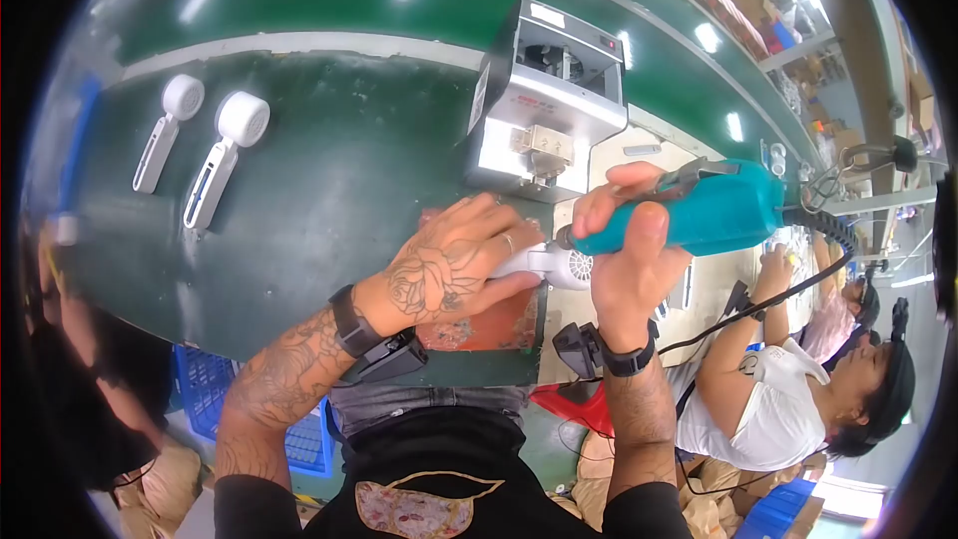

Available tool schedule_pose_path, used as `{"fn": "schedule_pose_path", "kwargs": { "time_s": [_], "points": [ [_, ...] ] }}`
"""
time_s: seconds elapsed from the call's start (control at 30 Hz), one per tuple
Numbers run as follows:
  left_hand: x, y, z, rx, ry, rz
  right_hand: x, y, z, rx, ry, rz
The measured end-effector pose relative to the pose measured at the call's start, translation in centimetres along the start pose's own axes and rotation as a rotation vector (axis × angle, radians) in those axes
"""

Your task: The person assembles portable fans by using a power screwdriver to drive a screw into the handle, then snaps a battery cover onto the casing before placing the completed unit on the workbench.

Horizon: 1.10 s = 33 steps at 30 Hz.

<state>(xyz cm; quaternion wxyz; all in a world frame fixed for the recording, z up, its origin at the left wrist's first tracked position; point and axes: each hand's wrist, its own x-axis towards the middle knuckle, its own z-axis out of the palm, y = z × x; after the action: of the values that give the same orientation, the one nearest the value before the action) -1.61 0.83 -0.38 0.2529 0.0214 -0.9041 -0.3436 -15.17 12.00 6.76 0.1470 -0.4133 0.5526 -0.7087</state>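
A white handheld fan (571, 267) with a round vented head lies sideways over the bench. My left hand (454, 265) is closed around its handle. My right hand (639, 274) grips a teal electric screwdriver (723, 208), held almost level and pointing left. The screwdriver's tip is close to the fan, near its neck; whether it touches a screw is hidden by my fingers. Under the fan and my left hand lies a worn reddish-brown mat (489, 329).
Two more white handheld fans (212, 183) (155, 152) lie on the green bench at left. Beyond my hands stands a grey box-shaped machine (559, 105). A black coiled cord (828, 230) trails from the screwdriver. At right sits a co-worker (768, 399); a blue crate (208, 389) is below the bench.
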Motion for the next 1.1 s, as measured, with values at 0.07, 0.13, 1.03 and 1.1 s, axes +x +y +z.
{"fn": "schedule_pose_path", "kwargs": {
  "time_s": [0.07, 0.13, 1.03, 1.1],
  "points": [
    [0.1, 0.0, -0.2, -0.018, -0.006, 0.007, -0.3, 0.0, 0.0, -0.013, 0.005, 0.022],
    [0.1, 0.1, -0.3, -0.034, -0.013, 0.015, -0.5, 0.2, -0.2, -0.021, 0.017, 0.027],
    [0.0, 0.4, -0.4, 0.003, -0.047, -0.011, 0.7, 0.5, -0.2, -0.033, 0.063, -0.035],
    [0.0, 0.3, -0.3, -0.026, -0.035, 0.006, 2.2, 0.3, 0.9, -0.029, 0.083, -0.081]
  ]
}}
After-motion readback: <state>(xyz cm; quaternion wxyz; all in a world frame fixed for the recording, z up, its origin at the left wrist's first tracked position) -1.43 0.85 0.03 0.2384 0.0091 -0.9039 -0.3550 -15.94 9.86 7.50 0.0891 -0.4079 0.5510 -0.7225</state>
